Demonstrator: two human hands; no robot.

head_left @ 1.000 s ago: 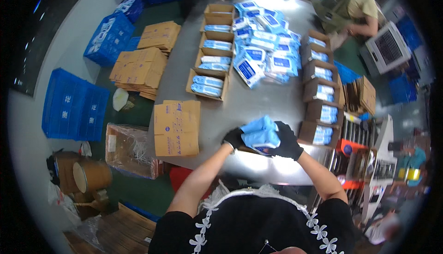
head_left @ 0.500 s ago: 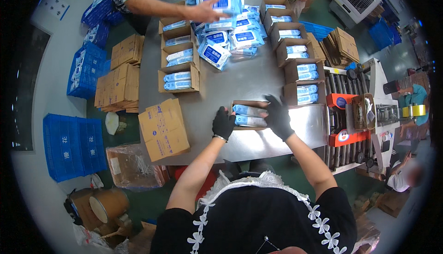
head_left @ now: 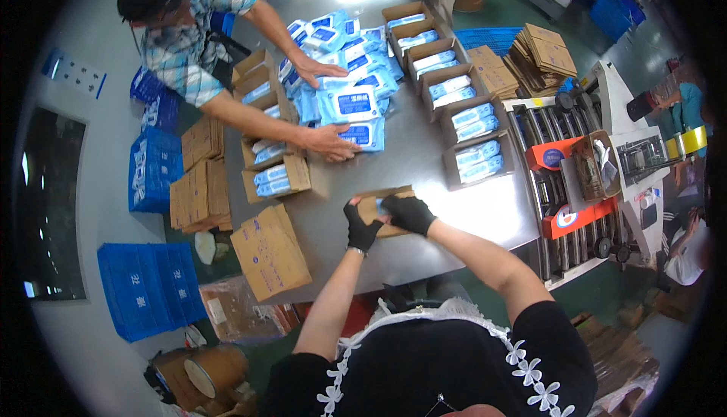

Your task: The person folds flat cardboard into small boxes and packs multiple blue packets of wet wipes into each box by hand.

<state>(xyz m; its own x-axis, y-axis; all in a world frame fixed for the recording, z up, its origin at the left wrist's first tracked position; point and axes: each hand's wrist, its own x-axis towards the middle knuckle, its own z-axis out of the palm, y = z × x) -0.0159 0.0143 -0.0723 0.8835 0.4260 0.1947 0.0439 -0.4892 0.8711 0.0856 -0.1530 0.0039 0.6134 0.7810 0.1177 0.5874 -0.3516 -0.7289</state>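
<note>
A small brown cardboard box (head_left: pixel 401 192) lies on the steel table in front of me, its flaps partly folded over. A sliver of a blue wipes pack shows inside. My left hand (head_left: pixel 361 226), in a black fingertip-less glove, grips the box's left side. Gloved likewise, my right hand (head_left: pixel 410 214) reaches over the top from the right, its fingers bent down onto the box and hiding much of it. Beyond lies a heap of blue-and-white wipes packs (head_left: pixel 356 104), with a co-worker's two bare hands (head_left: pixel 333 143) on it.
Open boxes of packs line the left (head_left: pixel 282 178) and right (head_left: pixel 477 161) of the steel table (head_left: pixel 341 182). Flattened cardboard (head_left: pixel 271 254) lies at its near left corner. A roller conveyor machine (head_left: pixel 560 190) adjoins the right edge. Blue crates (head_left: pixel 148 288) stand at left.
My hands have come together over the box, and its flaps now cover most of the packs. The co-worker has spread the armful of packs onto the heap. My view has shifted.
</note>
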